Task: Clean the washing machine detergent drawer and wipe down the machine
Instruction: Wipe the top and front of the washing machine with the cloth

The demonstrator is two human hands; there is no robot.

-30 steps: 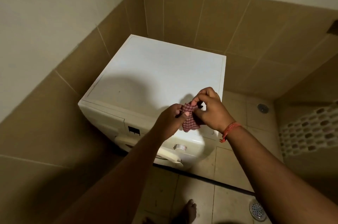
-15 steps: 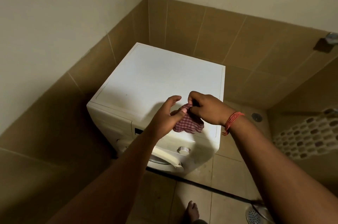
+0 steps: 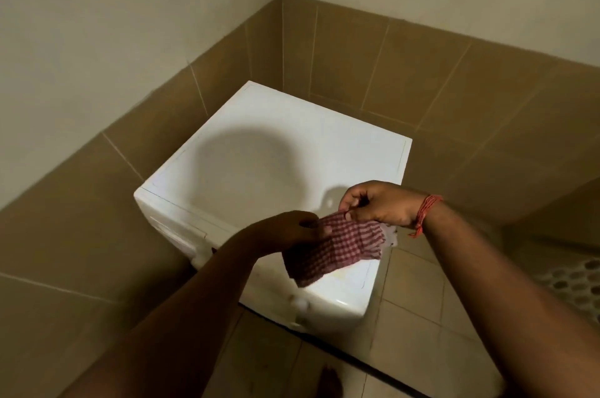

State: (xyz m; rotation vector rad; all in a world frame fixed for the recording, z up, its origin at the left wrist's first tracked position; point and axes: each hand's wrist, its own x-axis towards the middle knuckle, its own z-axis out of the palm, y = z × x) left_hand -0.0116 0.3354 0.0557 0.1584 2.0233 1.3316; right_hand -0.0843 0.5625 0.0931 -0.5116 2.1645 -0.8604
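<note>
Both my hands pinch the checked cloth [image 3: 337,246]: left hand [image 3: 292,230] one edge, right hand [image 3: 376,204] the other, above the white washing machine [image 3: 259,170].

Cloth: I see a red checked cloth [image 3: 337,246] stretched between both hands above the washing machine [image 3: 292,151].
Left hand [image 3: 289,230]: pinches one edge.
Right hand [image 3: 378,204]: pinches the other; red thread [image 3: 425,211] on wrist.

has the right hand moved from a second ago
Yes. The right hand has drawn rightward toward the washing machine's right edge, spreading the checked cloth.
</note>
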